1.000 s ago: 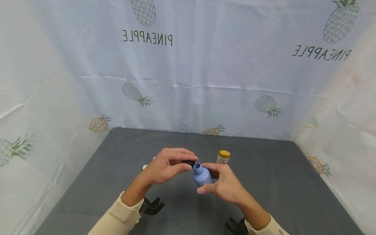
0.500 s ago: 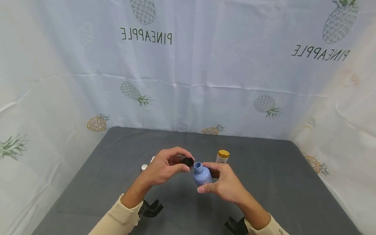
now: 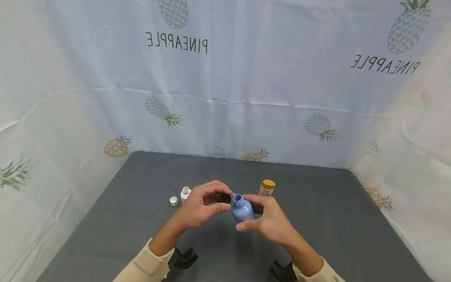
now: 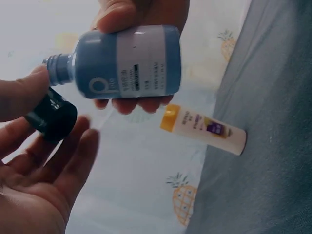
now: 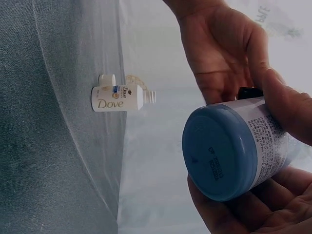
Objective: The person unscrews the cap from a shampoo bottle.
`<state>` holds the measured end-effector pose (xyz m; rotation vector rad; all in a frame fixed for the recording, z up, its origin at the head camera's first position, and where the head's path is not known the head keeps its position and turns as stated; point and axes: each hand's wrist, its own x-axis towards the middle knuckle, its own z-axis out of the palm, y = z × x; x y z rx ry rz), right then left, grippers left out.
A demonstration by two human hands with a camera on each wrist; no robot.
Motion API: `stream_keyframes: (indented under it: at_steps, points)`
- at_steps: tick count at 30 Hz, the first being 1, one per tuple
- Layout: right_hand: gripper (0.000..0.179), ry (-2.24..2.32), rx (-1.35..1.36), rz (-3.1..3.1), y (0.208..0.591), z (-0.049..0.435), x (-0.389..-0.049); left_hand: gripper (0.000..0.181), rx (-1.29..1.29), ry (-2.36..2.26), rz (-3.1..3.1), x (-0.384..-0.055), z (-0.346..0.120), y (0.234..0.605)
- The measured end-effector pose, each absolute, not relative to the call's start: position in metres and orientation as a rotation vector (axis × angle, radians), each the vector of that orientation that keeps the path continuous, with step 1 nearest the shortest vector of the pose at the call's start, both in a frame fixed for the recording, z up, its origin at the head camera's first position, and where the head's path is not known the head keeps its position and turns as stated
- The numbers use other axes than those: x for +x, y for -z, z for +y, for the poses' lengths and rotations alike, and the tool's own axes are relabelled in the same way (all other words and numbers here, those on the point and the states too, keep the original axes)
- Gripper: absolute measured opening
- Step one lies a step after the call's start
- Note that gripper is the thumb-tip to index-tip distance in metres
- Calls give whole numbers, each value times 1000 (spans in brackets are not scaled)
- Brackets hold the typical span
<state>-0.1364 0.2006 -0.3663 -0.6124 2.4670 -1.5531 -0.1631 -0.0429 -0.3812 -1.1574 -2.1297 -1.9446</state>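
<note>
A blue bottle (image 3: 242, 212) with a pale label and a bare threaded neck is held by my right hand (image 3: 270, 220). Its mouth tilts up and toward the left in the head view. Thumb and fingers wrap the bottle's body from the right, seen close in the right wrist view around the blue base (image 5: 214, 151). My left hand (image 3: 201, 205) pinches a black cap (image 3: 225, 198) right beside the bottle's neck. In the left wrist view the cap (image 4: 52, 116) sits below the thumb, and that thumb overlaps the neck's end.
Behind the left hand stand an uncapped white Dove bottle (image 3: 184, 193) and a small white cap (image 3: 173, 201) on the grey table (image 3: 317, 227). A white bottle with a yellow cap (image 3: 266, 188) stands behind the right hand. Pineapple-print curtains (image 3: 264, 129) surround the table.
My left hand has dropped slightly, and the black cap has turned in its fingers. The white bottle behind that hand shows more now. My right hand and the blue bottle have hardly moved.
</note>
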Motion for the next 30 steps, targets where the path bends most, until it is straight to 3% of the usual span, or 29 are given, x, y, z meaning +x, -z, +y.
stream_keyframes:
  at_steps: [14,30]
  points:
    - [67,1582,-604,2448,372,197,-137,33,-998,1977,-2170,-160,-42,387]
    - [66,1595,-579,2442,387,194,-144,29,-917,1776,-2286,-164,-41,394]
